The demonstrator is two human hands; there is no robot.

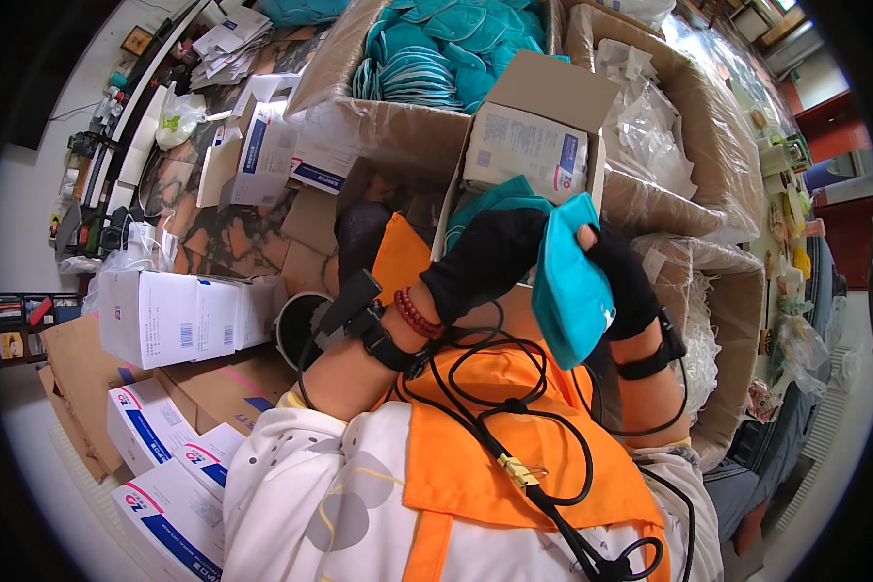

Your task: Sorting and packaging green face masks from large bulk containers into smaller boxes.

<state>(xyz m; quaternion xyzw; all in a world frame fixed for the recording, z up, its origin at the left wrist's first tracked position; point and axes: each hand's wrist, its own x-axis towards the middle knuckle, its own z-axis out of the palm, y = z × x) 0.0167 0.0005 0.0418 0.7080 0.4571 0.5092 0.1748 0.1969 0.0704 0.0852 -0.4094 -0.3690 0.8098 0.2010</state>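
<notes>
Both hands, L (485, 260) & R (623, 281), in black gloves, are gripping teal fabric face masks (567, 283) over small open white cardboard box (529, 145).

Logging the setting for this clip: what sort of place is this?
Probably a small packing workroom for face masks. A large carton of loose teal masks, stacked white retail boxes and an open small box surround both gloved hands, left hand and right hand, gripping a teal mask stack.

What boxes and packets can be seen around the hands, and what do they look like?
Open white carton: behind the hands, blue and red print.
Stacked white cartons: left, blue trim.
White cartons: lower left, blue stripes.
Brown cardboard box: top, full of teal masks.
Brown box: right, clear plastic wrappers.
</notes>
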